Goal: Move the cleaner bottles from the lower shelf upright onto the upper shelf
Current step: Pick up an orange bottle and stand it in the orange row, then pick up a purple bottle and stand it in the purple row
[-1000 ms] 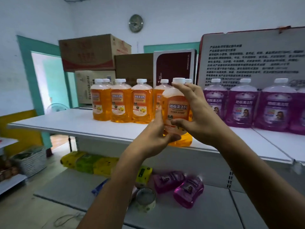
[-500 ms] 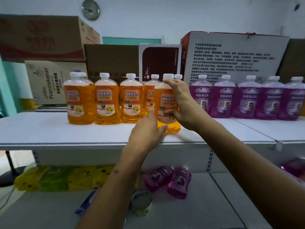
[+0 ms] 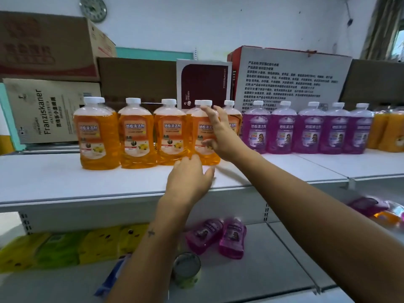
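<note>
— Hands? Right hand (image 3: 215,133) spread beside the orange bottle (image 3: 204,136) standing on the upper shelf (image 3: 65,182); left hand (image 3: 189,179) loose below, holding nothing.
— Next?
— 2 purple bottles (image 3: 216,236) lie below. Probably heavy, slick plastic; grip the body.

At frame centre an orange cleaner bottle (image 3: 202,136) is standing upright on the upper shelf (image 3: 65,184), fourth in a row of orange ones. The right hand (image 3: 218,133) is resting straight fingers against its side; the left hand (image 3: 189,180) is touching its base (fingers relaxed). Lower centre, two pink bottles (image 3: 218,238) are lying on the lower shelf (image 3: 251,278).
</note>
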The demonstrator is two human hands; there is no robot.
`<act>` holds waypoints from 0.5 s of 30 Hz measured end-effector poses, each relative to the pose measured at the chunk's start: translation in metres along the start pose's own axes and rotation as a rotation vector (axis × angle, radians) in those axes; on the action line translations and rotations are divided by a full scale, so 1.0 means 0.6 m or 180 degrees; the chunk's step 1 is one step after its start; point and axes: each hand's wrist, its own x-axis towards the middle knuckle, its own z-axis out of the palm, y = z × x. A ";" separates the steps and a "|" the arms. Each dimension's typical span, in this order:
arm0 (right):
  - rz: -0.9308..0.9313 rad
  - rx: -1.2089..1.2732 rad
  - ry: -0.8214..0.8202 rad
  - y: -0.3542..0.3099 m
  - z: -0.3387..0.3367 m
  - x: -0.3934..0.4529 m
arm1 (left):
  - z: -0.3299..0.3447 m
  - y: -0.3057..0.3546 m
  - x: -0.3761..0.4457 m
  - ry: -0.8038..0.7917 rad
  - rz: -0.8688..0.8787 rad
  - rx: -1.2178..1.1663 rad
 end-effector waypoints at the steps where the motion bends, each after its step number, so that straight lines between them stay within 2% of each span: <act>1: -0.0006 0.0003 0.0004 0.002 0.003 0.003 | 0.000 -0.001 -0.002 0.0048 0.0037 -0.0041; 7: 0.0147 -0.0076 -0.0080 -0.003 0.005 0.000 | -0.007 0.000 -0.010 0.0035 0.0062 -0.0055; 11: 0.0346 -0.0052 -0.0276 -0.012 -0.009 -0.057 | -0.015 -0.003 -0.013 0.0017 0.0105 -0.0076; 15: 0.0292 0.0380 0.0084 -0.013 -0.046 -0.178 | -0.023 -0.014 -0.025 0.0134 0.0305 -0.0464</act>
